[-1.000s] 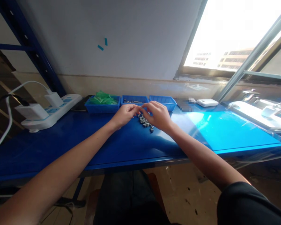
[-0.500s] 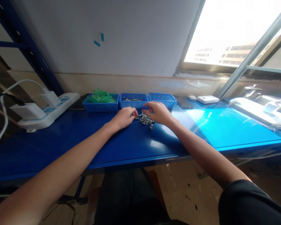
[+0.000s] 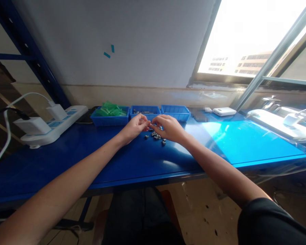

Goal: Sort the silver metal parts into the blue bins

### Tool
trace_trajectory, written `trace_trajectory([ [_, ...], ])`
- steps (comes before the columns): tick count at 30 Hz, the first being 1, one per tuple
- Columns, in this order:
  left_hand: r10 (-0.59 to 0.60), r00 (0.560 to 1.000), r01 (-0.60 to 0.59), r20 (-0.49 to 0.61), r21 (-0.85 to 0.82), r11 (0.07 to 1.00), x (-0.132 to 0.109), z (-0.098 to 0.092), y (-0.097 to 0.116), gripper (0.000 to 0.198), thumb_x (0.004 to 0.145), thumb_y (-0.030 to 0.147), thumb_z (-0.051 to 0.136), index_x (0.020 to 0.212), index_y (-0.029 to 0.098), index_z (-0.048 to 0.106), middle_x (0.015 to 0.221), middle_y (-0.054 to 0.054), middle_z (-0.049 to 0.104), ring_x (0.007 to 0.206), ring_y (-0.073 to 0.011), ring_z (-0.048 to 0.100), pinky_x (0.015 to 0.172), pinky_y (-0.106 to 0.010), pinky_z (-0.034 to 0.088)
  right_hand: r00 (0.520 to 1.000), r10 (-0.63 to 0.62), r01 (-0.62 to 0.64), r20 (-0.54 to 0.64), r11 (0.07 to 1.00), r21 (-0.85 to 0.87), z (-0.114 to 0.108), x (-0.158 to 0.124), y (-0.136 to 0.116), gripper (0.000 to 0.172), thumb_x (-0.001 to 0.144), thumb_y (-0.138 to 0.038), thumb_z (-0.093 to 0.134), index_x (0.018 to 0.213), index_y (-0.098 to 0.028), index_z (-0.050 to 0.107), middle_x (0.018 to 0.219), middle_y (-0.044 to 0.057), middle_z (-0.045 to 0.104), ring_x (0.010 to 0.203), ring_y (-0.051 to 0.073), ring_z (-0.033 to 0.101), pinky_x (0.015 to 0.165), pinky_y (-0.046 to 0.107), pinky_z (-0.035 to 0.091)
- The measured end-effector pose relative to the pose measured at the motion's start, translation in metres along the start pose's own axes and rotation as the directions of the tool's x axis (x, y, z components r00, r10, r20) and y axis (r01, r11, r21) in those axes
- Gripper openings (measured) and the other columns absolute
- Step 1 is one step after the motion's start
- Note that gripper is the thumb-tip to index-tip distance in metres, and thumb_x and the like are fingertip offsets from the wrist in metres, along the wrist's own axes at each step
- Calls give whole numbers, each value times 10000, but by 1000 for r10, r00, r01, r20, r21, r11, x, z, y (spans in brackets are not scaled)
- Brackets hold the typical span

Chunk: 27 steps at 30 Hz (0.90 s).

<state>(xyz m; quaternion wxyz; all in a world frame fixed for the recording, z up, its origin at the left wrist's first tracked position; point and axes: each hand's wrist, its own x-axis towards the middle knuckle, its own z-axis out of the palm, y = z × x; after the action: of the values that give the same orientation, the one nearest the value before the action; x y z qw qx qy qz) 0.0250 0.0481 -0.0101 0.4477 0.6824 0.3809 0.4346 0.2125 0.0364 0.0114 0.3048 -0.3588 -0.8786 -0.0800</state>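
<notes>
My left hand (image 3: 135, 128) and my right hand (image 3: 169, 127) meet at the fingertips just above the blue tabletop. Both are closed in a pinch, thumbs against fingers. Whatever sits between the fingertips is too small to make out. Under and in front of the right hand lies a loose pile of small silver bolts (image 3: 156, 136), partly hidden by that hand. One bolt (image 3: 146, 136) lies apart at the pile's left, and another (image 3: 163, 143) at its near side.
Behind the hands stand three blue bins: one with green plastic pieces (image 3: 109, 109), a middle bin (image 3: 153, 108) with metal parts, and a right bin (image 3: 175, 110). Power strips (image 3: 58, 126) lie left and right. A white box (image 3: 224, 111) sits at the back right on the table (image 3: 127, 166).
My right hand has come down and left from over the pile, and its fingertips now meet my left hand's. The left hand has turned slightly upward. The view has tilted a little.
</notes>
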Motion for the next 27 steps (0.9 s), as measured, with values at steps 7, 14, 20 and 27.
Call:
trace_trajectory([
  [7, -15, 996, -43, 83, 658, 751, -2, -17, 7, 362, 714, 510, 622, 871, 184, 639, 872, -60, 671, 772, -197, 612, 658, -277, 458, 830, 464, -540, -310, 808, -235, -21, 4, 56, 318, 881, -362, 503, 1121, -183, 612, 895, 85, 700, 865, 249, 630, 771, 352, 415],
  [14, -99, 975, -89, 197, 766, 637, -6, -18, 11, 190, 725, 351, 565, 804, 215, 672, 757, -29, 695, 694, -191, 639, 618, -249, 453, 931, 357, -344, 73, 928, -141, 1, -7, 24, 299, 878, -415, 526, 1047, -209, 663, 852, 41, 713, 771, 188, 645, 636, 266, 389],
  [20, 26, 984, -154, 174, 779, 608, -5, -22, 10, 215, 669, 182, 501, 850, 201, 615, 830, -52, 692, 791, -214, 656, 730, -290, 500, 972, 60, -50, 226, 998, -48, 17, -4, -17, 288, 897, -385, 537, 1082, -196, 653, 900, 54, 707, 831, 188, 651, 711, 277, 395],
  [27, 66, 985, -155, 162, 628, 762, -3, -19, 8, 236, 719, 206, 488, 937, 193, 576, 904, -50, 681, 827, -193, 658, 744, -288, 520, 979, 55, -37, 198, 995, -94, 23, -6, -17, 288, 904, -389, 525, 1034, -168, 658, 931, 83, 667, 893, 208, 610, 775, 305, 413],
])
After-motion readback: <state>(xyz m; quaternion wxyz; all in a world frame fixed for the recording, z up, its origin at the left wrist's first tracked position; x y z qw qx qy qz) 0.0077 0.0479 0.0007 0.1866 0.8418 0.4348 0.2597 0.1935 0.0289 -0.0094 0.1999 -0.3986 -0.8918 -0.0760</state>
